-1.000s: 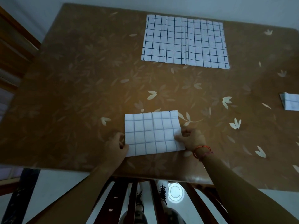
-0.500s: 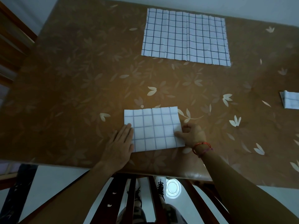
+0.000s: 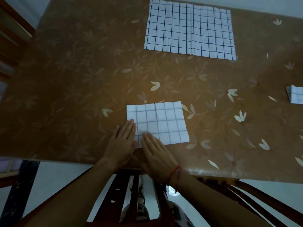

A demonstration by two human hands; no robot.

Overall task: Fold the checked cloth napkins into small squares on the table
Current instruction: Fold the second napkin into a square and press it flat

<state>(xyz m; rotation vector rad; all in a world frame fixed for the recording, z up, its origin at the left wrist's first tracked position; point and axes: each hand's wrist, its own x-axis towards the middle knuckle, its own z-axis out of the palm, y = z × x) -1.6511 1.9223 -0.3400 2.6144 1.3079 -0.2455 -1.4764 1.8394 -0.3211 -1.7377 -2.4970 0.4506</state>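
Two flat hands now share the near-left corner of the half-folded napkin (image 3: 161, 122) in the head view. The left hand (image 3: 122, 143) lies along its left edge. The right hand (image 3: 157, 154), which a moment ago pinched the right edge, has crossed over beside it, fingers straight, so the grip of both is released. That suggests the fold is laid and being smoothed, with another fold likely needed to make a small square. The napkin sits near the front edge of the table (image 3: 65, 79), its long axis running left to right, the right end tipped slightly away. An unfolded napkin (image 3: 190, 30) waits at the far side, and a small folded napkin (image 3: 295, 96) lies at the right.
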